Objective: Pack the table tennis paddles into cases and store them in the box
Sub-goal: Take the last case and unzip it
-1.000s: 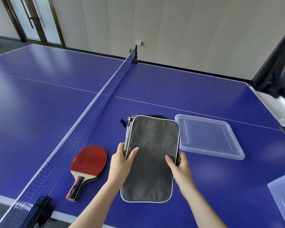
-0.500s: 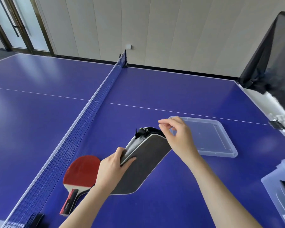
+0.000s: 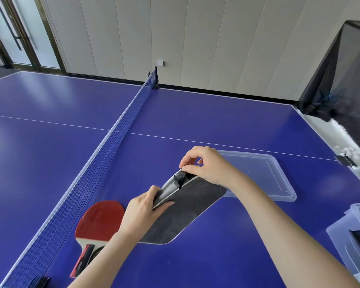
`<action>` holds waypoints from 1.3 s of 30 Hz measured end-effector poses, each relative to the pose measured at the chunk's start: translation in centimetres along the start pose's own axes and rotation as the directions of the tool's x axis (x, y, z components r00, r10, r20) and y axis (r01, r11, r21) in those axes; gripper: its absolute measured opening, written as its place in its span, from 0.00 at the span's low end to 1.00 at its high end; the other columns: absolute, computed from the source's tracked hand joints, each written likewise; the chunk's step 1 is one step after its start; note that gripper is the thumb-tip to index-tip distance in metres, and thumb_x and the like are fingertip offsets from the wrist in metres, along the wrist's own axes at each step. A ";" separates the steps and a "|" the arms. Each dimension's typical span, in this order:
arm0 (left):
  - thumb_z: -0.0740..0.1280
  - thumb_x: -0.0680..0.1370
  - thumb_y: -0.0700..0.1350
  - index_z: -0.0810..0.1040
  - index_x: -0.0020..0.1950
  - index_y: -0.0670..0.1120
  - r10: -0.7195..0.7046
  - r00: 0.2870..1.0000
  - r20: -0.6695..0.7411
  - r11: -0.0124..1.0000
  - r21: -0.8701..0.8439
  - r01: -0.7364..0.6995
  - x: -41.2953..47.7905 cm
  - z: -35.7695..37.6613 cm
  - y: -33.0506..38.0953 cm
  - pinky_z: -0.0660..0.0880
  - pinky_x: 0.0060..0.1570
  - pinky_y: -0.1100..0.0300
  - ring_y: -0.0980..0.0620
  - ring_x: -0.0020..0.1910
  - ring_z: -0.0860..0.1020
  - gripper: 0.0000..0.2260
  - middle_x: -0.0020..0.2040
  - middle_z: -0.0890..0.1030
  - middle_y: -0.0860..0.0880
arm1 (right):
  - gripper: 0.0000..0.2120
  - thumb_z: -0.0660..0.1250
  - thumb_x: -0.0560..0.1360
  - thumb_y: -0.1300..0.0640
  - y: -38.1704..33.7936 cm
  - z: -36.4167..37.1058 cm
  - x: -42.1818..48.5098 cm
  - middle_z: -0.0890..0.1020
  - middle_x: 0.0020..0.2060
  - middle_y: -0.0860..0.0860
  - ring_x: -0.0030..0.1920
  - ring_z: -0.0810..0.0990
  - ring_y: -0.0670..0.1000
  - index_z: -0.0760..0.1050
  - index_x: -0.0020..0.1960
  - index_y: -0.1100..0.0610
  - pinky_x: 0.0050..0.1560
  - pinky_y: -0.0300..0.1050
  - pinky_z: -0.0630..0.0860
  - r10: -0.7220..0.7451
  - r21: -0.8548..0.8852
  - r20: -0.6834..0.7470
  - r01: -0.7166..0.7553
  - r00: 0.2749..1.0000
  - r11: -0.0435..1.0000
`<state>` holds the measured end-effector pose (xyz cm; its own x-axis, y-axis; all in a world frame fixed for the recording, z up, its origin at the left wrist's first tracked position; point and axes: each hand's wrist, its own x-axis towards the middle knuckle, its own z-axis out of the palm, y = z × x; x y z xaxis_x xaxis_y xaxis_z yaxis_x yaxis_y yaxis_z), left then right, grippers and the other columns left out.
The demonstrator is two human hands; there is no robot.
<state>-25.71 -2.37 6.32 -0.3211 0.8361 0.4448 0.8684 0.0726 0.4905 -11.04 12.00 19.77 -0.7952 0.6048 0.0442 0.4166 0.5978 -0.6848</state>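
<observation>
Writing: I see white print on the handle of the paddle (image 3: 100, 219), too small to read.
Left hand (image 3: 141, 215): grips the long edge of the case (image 3: 185, 210), thumb on top.
Right hand (image 3: 208, 167): pinches the zip tab at the case's far corner.
Case position: grey, held tilted over the desk (image 3: 216, 256), just right of the paddle.
Paddle position: red face up, flat beside the net (image 3: 104, 146); my view of the handle is partly blocked by the left forearm.
Around: clear lid (image 3: 274, 179) behind the case; clear box (image 3: 345, 233) at the right edge.

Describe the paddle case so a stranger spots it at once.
Find the blue table and follow its net to the near end. Right of the red paddle there, the left hand and right hand hold a flat case, tilted. It is dark grey fabric with pale piping; the lid beside it is clear plastic.
</observation>
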 end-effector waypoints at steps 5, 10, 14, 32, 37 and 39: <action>0.48 0.70 0.76 0.69 0.45 0.48 -0.043 0.999 -0.020 0.998 -0.037 0.043 0.0 0.8 0.3 0.64 0.28 0.70 0.54 0.29 0.76 0.32 0.31 0.77 0.54 | 0.02 0.70 0.73 0.60 0.3 0.4 -0.6 0.79 0.41 0.46 0.45 0.75 0.44 0.79 0.42 0.56 0.45 0.25 0.66 -0.094 -0.090 -0.200 0.078 0.975 0.993; 0.52 0.68 0.76 0.70 0.46 0.48 -0.123 0.992 -0.010 0.990 -0.074 0.122 0.3 1.2 0.6 0.70 0.30 0.64 0.54 0.30 0.77 0.32 0.33 0.78 0.54 | 0.04 0.69 0.73 0.58 0.8 0.5 -1.2 0.78 0.36 0.44 0.39 0.76 0.45 0.76 0.41 0.55 0.41 0.33 0.70 -0.115 -0.169 -0.360 0.056 0.926 0.984; 0.54 0.68 0.74 0.72 0.45 0.49 -0.132 0.991 0.013 0.989 -0.071 0.133 0.9 1.5 1.0 0.72 0.31 0.62 0.57 0.30 0.77 0.29 0.32 0.78 0.55 | 0.06 0.68 0.73 0.59 1.5 0.9 -1.6 0.79 0.33 0.46 0.36 0.77 0.47 0.74 0.39 0.54 0.37 0.35 0.71 -0.040 -0.121 -0.474 -0.020 0.880 0.992; 0.73 0.70 0.52 0.69 0.37 0.49 -0.310 0.951 -0.002 0.890 -0.352 0.290 1.3 0.8 3.9 0.68 0.31 0.66 0.54 0.33 0.74 0.14 0.28 0.74 0.52 | 0.02 0.67 0.72 0.61 7.9 -2.0 -3.4 0.78 0.33 0.47 0.40 0.77 0.53 0.76 0.41 0.60 0.39 0.42 0.71 0.463 0.256 -0.604 -0.392 0.649 0.884; 0.74 0.71 0.48 0.69 0.34 0.43 -0.395 0.917 -0.055 0.836 -0.436 0.334 1.7 0.5 4.4 0.62 0.27 0.64 0.55 0.27 0.66 0.17 0.26 0.69 0.43 | 0.04 0.68 0.72 0.60 8.8 -2.3 -3.8 0.77 0.32 0.46 0.38 0.76 0.51 0.76 0.41 0.60 0.40 0.41 0.69 0.524 0.325 -0.587 -0.414 0.617 0.851; 0.74 0.71 0.47 0.68 0.34 0.40 -0.438 0.898 -0.052 0.800 -0.479 0.362 1.7 0.6 4.7 0.61 0.26 0.64 0.55 0.26 0.64 0.18 0.25 0.66 0.47 | 0.05 0.68 0.73 0.59 8.7 -2.2 -3.7 0.77 0.32 0.46 0.38 0.76 0.50 0.76 0.40 0.60 0.40 0.41 0.69 0.529 0.340 -0.588 -0.407 0.612 0.848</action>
<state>-21.98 -0.25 8.95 -0.6881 0.6903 0.2237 0.3970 0.1000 0.9123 -3.52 16.11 15.21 -0.0070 0.9957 0.0922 0.5273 0.0820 -0.8457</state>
